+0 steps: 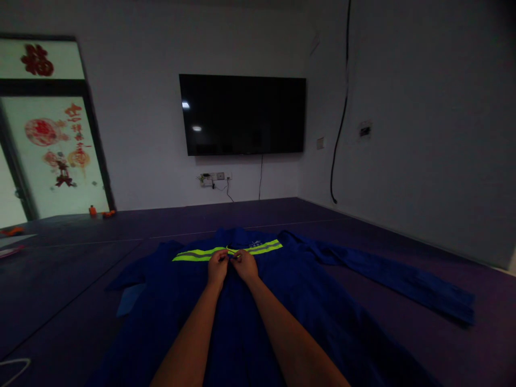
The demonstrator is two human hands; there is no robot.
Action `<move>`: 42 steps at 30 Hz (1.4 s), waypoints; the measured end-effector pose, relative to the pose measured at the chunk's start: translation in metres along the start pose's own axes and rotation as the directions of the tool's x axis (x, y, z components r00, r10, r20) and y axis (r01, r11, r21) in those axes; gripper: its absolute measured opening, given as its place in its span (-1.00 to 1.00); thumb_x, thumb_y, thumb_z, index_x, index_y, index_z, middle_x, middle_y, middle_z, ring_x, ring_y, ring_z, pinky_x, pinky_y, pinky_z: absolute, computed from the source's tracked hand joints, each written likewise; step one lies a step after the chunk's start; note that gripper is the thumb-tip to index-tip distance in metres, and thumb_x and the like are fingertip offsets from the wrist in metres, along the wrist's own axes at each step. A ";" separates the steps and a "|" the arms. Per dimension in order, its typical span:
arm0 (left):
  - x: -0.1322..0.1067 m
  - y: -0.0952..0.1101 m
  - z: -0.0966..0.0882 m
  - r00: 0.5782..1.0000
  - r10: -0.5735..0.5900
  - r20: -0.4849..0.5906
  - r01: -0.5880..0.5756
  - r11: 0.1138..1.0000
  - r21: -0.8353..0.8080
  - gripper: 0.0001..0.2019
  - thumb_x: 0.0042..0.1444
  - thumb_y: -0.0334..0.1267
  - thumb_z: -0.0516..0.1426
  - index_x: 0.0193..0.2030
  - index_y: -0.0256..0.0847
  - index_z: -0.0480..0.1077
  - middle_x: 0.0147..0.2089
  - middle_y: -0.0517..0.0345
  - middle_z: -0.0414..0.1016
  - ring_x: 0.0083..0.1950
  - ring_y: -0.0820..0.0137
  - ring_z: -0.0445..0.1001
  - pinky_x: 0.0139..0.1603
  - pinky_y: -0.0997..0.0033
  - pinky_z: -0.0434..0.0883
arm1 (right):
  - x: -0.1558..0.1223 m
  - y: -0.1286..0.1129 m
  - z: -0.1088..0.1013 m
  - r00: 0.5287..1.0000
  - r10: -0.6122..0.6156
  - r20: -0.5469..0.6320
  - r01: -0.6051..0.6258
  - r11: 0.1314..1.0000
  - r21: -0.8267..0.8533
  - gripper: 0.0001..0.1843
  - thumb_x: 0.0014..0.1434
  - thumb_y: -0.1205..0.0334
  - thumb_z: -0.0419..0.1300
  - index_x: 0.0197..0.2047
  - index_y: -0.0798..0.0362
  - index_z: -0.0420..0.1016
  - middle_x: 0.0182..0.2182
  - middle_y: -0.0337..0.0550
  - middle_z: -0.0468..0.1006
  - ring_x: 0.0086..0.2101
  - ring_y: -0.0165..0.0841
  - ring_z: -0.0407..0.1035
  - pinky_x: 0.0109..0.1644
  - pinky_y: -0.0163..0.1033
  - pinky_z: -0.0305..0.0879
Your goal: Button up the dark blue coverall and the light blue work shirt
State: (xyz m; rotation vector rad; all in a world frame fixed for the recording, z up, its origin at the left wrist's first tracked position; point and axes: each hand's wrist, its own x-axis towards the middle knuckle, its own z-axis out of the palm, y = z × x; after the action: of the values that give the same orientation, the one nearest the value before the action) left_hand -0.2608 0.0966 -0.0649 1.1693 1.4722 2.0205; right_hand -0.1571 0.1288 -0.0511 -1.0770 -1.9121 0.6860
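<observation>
A dark blue work jacket point(306, 301) with a yellow-green reflective stripe point(193, 255) lies spread flat on the dark floor, one sleeve point(395, 277) stretched out to the right. My left hand point(217, 266) and my right hand point(244, 264) meet at the jacket's front opening just below the stripe. Both hands have their fingers closed in a pinch on the fabric edges there. What sits between the fingertips is too small and dim to make out.
A black wall-mounted screen point(243, 114) hangs on the far wall above a socket with cables point(213, 179). A glass door with red decorations point(56, 153) stands at the left. Small orange items point(99, 213) lie near it. A white cord point(14, 368) lies bottom left.
</observation>
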 end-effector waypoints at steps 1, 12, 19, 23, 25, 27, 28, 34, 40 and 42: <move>0.000 0.000 0.000 1.000 0.000 0.004 0.000 1.000 -0.002 -0.77 -0.18 -0.42 0.08 -0.31 -0.26 0.42 -0.33 0.09 0.49 -0.27 0.39 0.45 -0.20 0.41 0.35 | 0.000 0.000 0.000 1.000 -0.001 0.000 0.001 1.000 -0.005 -0.87 -0.07 0.30 0.19 -0.36 0.08 0.43 -0.57 -0.26 0.43 -0.54 -0.48 0.29 -0.49 -0.43 0.04; -0.001 0.006 0.002 0.998 0.007 0.055 -0.008 1.000 0.017 -0.76 -0.21 -0.52 0.10 -0.35 -0.22 0.45 -0.22 0.09 0.50 -0.11 0.34 0.43 -0.01 0.31 0.29 | -0.001 -0.003 -0.002 1.000 0.016 0.025 -0.015 0.999 -0.039 -0.86 -0.06 0.33 0.16 -0.34 0.08 0.44 -0.54 -0.24 0.46 -0.51 -0.47 0.30 -0.47 -0.42 0.04; -0.002 0.006 0.001 0.997 0.000 0.076 -0.002 1.000 0.030 -0.71 -0.18 -0.54 0.07 -0.32 -0.19 0.47 -0.17 0.11 0.50 -0.07 0.34 0.42 0.03 0.30 0.27 | -0.001 -0.001 -0.001 1.000 0.007 0.021 -0.006 0.999 -0.052 -0.88 -0.05 0.33 0.16 -0.35 0.08 0.42 -0.51 -0.21 0.47 -0.47 -0.45 0.32 -0.45 -0.42 0.05; -0.004 0.009 0.001 0.996 -0.004 0.093 0.001 0.999 0.033 -0.67 -0.18 -0.55 0.06 -0.29 -0.16 0.48 -0.10 0.13 0.48 0.00 0.32 0.38 0.09 0.28 0.22 | 0.000 0.001 0.001 1.000 0.003 0.023 -0.002 0.998 -0.064 -0.89 -0.03 0.33 0.16 -0.35 0.08 0.41 -0.50 -0.22 0.47 -0.48 -0.46 0.31 -0.46 -0.42 0.03; -0.005 0.010 0.002 0.994 -0.009 0.112 0.006 1.000 0.029 -0.65 -0.17 -0.54 0.05 -0.26 -0.15 0.48 -0.07 0.13 0.47 0.03 0.31 0.36 0.13 0.26 0.18 | 0.001 0.002 0.002 1.000 0.000 0.021 0.001 0.998 -0.066 -0.89 -0.03 0.33 0.16 -0.34 0.08 0.40 -0.51 -0.23 0.46 -0.49 -0.46 0.31 -0.47 -0.42 0.02; -0.006 0.012 0.002 0.991 -0.013 0.133 0.011 1.000 0.019 -0.64 -0.16 -0.53 0.04 -0.23 -0.15 0.48 -0.04 0.13 0.45 0.06 0.31 0.33 0.15 0.24 0.14 | 0.001 0.003 0.003 1.000 -0.008 0.017 0.009 0.997 -0.071 -0.89 -0.02 0.34 0.14 -0.34 0.07 0.40 -0.53 -0.24 0.44 -0.50 -0.46 0.29 -0.47 -0.41 0.01; -0.006 0.013 0.002 0.990 -0.017 0.141 0.015 1.000 0.014 -0.64 -0.15 -0.53 0.04 -0.22 -0.14 0.47 -0.03 0.14 0.45 0.07 0.31 0.32 0.16 0.23 0.13 | 0.001 0.003 0.003 1.000 -0.013 0.015 0.014 0.997 -0.073 -0.88 -0.02 0.35 0.14 -0.33 0.07 0.40 -0.54 -0.25 0.44 -0.50 -0.46 0.29 -0.47 -0.41 0.01; -0.007 0.018 0.003 0.980 -0.072 0.184 0.073 0.997 0.003 -0.66 -0.12 -0.49 0.06 -0.19 -0.16 0.46 0.01 0.15 0.41 0.09 0.31 0.31 0.17 0.24 0.11 | -0.001 0.002 0.001 0.998 -0.065 -0.006 0.064 0.994 -0.085 -0.86 0.01 0.40 0.09 -0.31 0.07 0.38 -0.50 -0.23 0.44 -0.47 -0.45 0.29 -0.43 -0.40 0.02; -0.006 0.018 0.005 0.980 -0.095 0.175 0.099 0.995 -0.014 -0.69 -0.12 -0.48 0.08 -0.22 -0.16 0.47 0.00 0.15 0.42 0.10 0.32 0.30 0.16 0.28 0.12 | -0.001 0.002 0.001 0.997 -0.076 -0.008 0.075 0.991 -0.112 -0.86 0.03 0.39 0.07 -0.29 0.06 0.37 -0.48 -0.22 0.44 -0.45 -0.44 0.29 -0.42 -0.40 0.02; -0.006 0.017 0.005 0.983 -0.097 0.159 0.099 0.995 -0.003 -0.70 -0.12 -0.49 0.08 -0.22 -0.16 0.47 0.00 0.14 0.42 0.10 0.32 0.30 0.17 0.29 0.12 | -0.001 0.002 0.001 0.997 -0.074 -0.007 0.073 0.991 -0.115 -0.87 0.04 0.37 0.07 -0.30 0.06 0.37 -0.48 -0.22 0.44 -0.45 -0.44 0.29 -0.42 -0.40 0.02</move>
State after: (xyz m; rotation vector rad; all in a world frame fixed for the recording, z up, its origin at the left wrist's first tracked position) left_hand -0.2507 0.0890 -0.0513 1.1986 1.4102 1.8240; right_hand -0.1571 0.1291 -0.0537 -1.0728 -1.9910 0.5334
